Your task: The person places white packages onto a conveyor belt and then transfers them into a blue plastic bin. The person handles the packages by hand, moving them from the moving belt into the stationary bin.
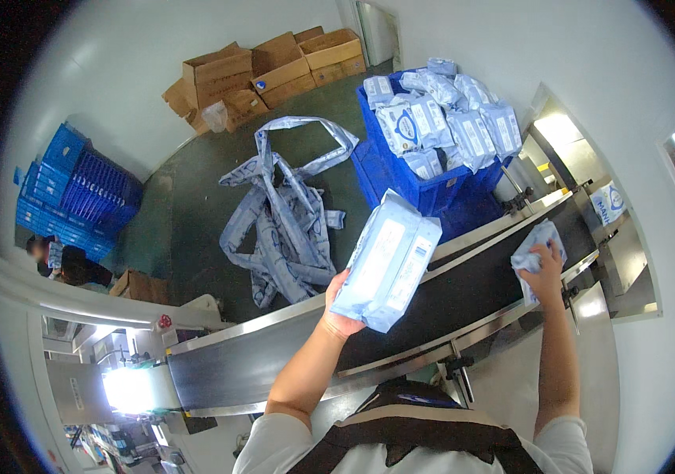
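My left hand (341, 313) is closed on the lower end of a light-blue soft pack of wipes (391, 257), held tilted above the black conveyor belt (266, 357). White label areas show on the pack's upper and side faces. Farther right, my right hand (543, 273) grips a second pack of wipes (544, 235), with the fingers over its top. That pack is at the belt's right part, near the wall opening; whether it rests on the belt I cannot tell. One more pack (608, 204) lies in the opening, beyond my right hand.
Beyond the belt stands a blue crate (401, 178) heaped with similar packs. Printed film (278, 225) lies tangled on the floor. Cardboard boxes (274, 67) line the back wall. Stacked blue crates (77, 189) and another person (69, 261) are at far left. Metal rails (401, 365) edge the belt.
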{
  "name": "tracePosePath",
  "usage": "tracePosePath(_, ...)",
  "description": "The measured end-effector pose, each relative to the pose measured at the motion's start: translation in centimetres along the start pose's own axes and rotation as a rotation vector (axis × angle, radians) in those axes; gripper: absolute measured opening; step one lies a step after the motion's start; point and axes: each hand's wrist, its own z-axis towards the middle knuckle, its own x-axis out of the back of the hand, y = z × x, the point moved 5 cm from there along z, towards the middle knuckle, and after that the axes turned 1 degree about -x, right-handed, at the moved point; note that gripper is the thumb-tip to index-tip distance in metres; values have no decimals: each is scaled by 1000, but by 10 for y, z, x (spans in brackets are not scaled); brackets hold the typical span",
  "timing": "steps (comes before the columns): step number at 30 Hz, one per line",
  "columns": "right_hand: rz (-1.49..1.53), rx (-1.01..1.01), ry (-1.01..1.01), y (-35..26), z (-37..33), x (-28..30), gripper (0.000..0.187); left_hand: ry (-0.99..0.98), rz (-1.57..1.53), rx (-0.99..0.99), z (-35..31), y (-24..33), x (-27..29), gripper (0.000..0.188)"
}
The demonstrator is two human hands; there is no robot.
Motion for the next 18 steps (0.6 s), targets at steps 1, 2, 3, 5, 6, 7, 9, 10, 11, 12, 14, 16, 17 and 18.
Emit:
tracePosePath(1,194,45,69,-4,-8,21,50,-12,8,2,1,1,-4,66)
tracePosePath(2,732,-220,-65,-9,-13,35,48,-25,25,-21,2,4,-6,65)
tracePosePath(3,1260,-495,-203,-29,-24,50,46,-40,41,-33,5,6,-9,64)
tracePosePath(5,1570,-529,-144,-59,-34,78,46,-63,52,-30,23,11,-17,62)
tracePosePath(6,1642,-509,-109,-62,-41,84,46,-72,40,-14,45,16,-20,61)
tracePosePath(7,1711,-478,-76,-65,-45,90,47,-87,27,-1,69,22,-29,60)
tracePosePath(9,1669,-433,-30,-81,-49,101,48,-172,20,-14,126,43,-63,60)
tracePosePath(10,1660,-401,-19,-92,-46,103,49,-223,3,-38,162,63,-74,60)
tracePosePath(11,1684,-381,-30,-101,-41,102,50,-395,-6,-71,191,78,-103,65)
tracePosePath(12,1712,-362,-62,-114,-37,100,51,-434,185,-22,224,105,-105,73)
tracePosePath(14,1705,-369,-54,-112,-36,94,54,207,91,-188,259,110,-110,89)
tracePosePath(16,1776,-336,-66,-106,-31,74,54,357,306,-169,297,91,-77,93)
tracePosePath(17,1828,-326,-86,-107,-26,65,54,512,467,-113,311,77,-52,94)
tracePosePath(18,1832,-350,-85,-98,-26,59,55,271,767,82,314,36,-48,94)
